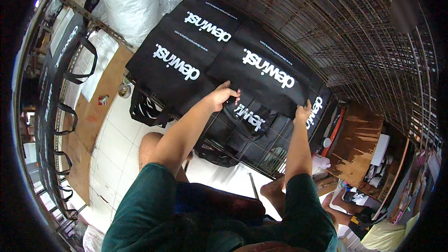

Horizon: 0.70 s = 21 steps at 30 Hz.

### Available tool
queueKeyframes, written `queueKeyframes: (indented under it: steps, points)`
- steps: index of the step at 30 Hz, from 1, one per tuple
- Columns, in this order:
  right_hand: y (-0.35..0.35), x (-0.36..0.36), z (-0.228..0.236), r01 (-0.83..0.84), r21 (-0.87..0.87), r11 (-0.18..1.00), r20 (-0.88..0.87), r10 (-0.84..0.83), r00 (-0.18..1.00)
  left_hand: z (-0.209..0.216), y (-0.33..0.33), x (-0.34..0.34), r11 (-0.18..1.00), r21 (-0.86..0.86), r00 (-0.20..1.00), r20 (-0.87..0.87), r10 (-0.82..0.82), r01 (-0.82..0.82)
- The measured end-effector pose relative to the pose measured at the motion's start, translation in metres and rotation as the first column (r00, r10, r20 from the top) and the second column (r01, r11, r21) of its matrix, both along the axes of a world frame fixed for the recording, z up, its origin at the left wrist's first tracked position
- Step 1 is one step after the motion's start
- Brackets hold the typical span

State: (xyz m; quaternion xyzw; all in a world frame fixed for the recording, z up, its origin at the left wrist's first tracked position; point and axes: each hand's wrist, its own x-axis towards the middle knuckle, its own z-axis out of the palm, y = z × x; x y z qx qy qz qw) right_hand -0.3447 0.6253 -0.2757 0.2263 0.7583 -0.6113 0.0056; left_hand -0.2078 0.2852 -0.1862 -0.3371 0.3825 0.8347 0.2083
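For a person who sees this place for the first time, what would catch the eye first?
Probably the black bag with bold white lettering, in the middle, with the left hand and right hand at its near edge. Next might come the bulging white sack at the upper left, and the dark wire grid filling the upper right.

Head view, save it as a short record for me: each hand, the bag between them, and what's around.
left hand: at the bag's near edge, grip partly hidden
right hand: holding the bag's near right corner
black bag: white lettering, spread between both hands
beside it, left: other black bags
far left: white sack
far right: metal grille
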Motion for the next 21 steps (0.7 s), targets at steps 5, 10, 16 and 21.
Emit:
queueKeyframes:
  steps: [5, 10, 16, 21]
  points:
    - [-0.011, 0.004, 0.003, 0.022, 0.012, 1.000, -0.109, -0.020, 0.994, 0.015, 0.000, -0.001, 0.989, -0.147, 0.998, -0.067, -0.010, 0.001]
    - [-0.010, 0.007, 0.003, -0.047, 0.128, 0.991, -0.279, 0.082, 0.957, 0.006, 0.008, -0.010, 0.994, -0.109, 0.988, -0.152, -0.001, -0.015]
    - [-0.015, 0.012, 0.027, -0.010, 0.454, 0.891, -0.383, 0.205, 0.901, 0.003, 0.009, -0.007, 0.995, -0.094, 0.994, -0.109, 0.015, -0.026]
    - [0.009, -0.005, -0.016, -0.070, 0.292, 0.954, 0.004, 0.072, 0.997, -0.006, 0.013, -0.009, 0.997, -0.071, 0.998, -0.065, 0.021, -0.025]
